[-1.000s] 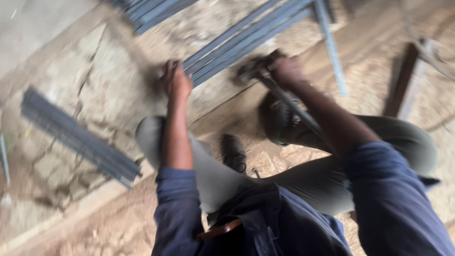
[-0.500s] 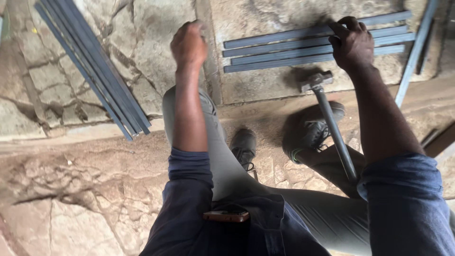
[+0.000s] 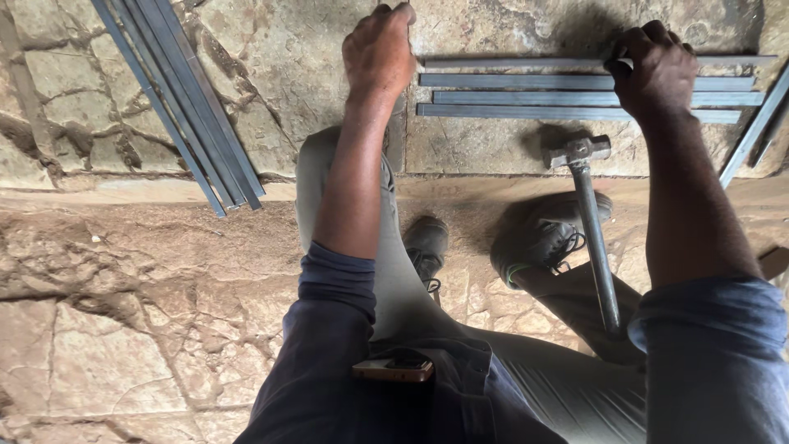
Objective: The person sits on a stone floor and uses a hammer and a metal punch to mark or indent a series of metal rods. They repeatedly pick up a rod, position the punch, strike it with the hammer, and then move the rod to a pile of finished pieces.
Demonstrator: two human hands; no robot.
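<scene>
**Both hands on the far steel bar, hammer parked against the leg**

Seen from above, crouched over a cracked stone floor (image 3: 123, 329). Left hand (image 3: 380, 51) at 12 o'clock, fist closed at the left end of a row of grey steel bars (image 3: 575, 99); whether gripping the bar end or only pressing on it, cannot tell from this angle. Right hand (image 3: 653, 70) at 1 o'clock, fingers wrapped around the farthest bar of the row, just beside the three others lying parallel and flat on the stone. Hammer (image 3: 592, 222) at 3 o'clock, head resting on the floor near the closest bar, handle leaning back across the right leg, held by neither hand. Two dark shoes (image 3: 542, 238) planted just below the bars, one beside the hammer head. Second bundle of bars (image 3: 181, 107) at 10 o'clock, slanted, well apart from the row. A phone (image 3: 393, 368) poking from a pocket at 6 o'clock.

Possible trouble: a lifted bar sliding loose and landing on the toes, given the feet so near; fingers pinched between neighbouring bars; hammer tipping off the leg with any shift of the knee; phone slipping out in the crouch.
</scene>
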